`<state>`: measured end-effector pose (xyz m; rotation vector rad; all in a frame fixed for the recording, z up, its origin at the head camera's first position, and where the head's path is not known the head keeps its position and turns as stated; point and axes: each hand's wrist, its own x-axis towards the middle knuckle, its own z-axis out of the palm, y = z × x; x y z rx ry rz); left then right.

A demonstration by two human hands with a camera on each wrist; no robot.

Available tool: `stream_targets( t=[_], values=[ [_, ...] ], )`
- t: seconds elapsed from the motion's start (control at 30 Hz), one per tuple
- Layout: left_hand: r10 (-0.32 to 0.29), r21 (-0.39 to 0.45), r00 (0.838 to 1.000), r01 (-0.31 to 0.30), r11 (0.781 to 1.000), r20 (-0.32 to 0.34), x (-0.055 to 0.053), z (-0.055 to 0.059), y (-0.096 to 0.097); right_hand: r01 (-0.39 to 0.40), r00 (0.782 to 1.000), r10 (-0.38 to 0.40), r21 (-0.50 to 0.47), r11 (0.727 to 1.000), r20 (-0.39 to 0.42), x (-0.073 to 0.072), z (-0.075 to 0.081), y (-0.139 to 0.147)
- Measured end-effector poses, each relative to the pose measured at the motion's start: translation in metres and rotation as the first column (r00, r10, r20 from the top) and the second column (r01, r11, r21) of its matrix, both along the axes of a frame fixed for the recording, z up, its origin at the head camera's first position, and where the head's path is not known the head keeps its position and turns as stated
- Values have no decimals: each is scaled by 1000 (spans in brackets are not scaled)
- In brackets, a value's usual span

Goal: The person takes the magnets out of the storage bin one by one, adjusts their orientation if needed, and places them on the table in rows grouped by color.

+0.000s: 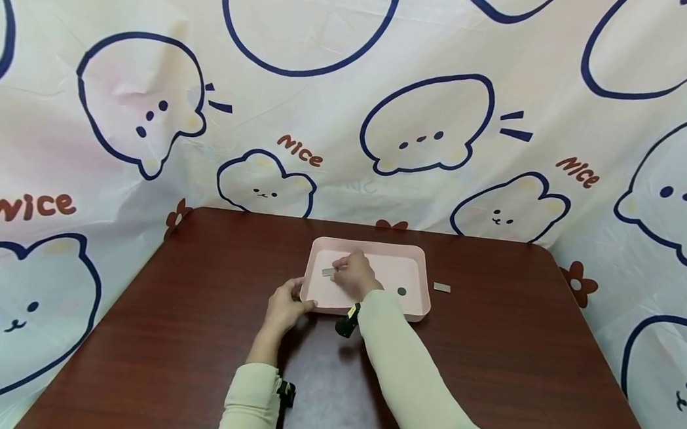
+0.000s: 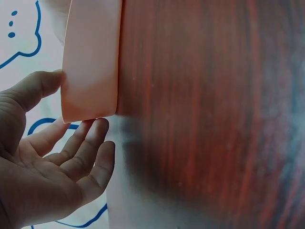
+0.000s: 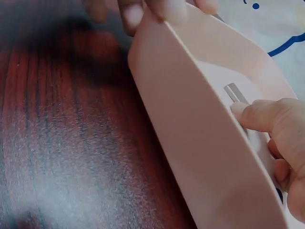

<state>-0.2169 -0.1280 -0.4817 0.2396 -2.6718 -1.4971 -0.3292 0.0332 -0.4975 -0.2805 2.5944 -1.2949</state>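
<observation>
The word "Nice" is being repeated in reddish-brown letters across the patterned backdrop (image 1: 338, 109), among blue-outlined bear faces. A dark device is being worn on each wrist; a yellow patch is being shown on the right one (image 1: 347, 322), too small to be read. On the brown counter (image 1: 488, 354), a loose pale strip (image 1: 442, 287) is lying just beyond the right end of the pink tray (image 1: 371, 246). The tray's near wall is being partly covered by the right sleeve (image 1: 411, 363), and some of its floor is being hidden by the right hand (image 1: 356, 274). Inside, a grey strip (image 1: 326, 272) is being held toward the left, its right end pinched between the right thumb and fingers; a dark green disc (image 1: 402, 291) is lying toward the right. The tray's near left corner is being gripped by the left hand (image 1: 283, 308), the thumb at the near rim, the fingers clamped against the end wall.
</observation>
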Motion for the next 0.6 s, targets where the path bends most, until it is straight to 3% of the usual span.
stream_targets(
  t=[0.6],
  values=[
    [-4,19,1000,5,1000,-20,0,-4,-1,-15,989,38,158,987,-142,1,-3,-2]
  ],
)
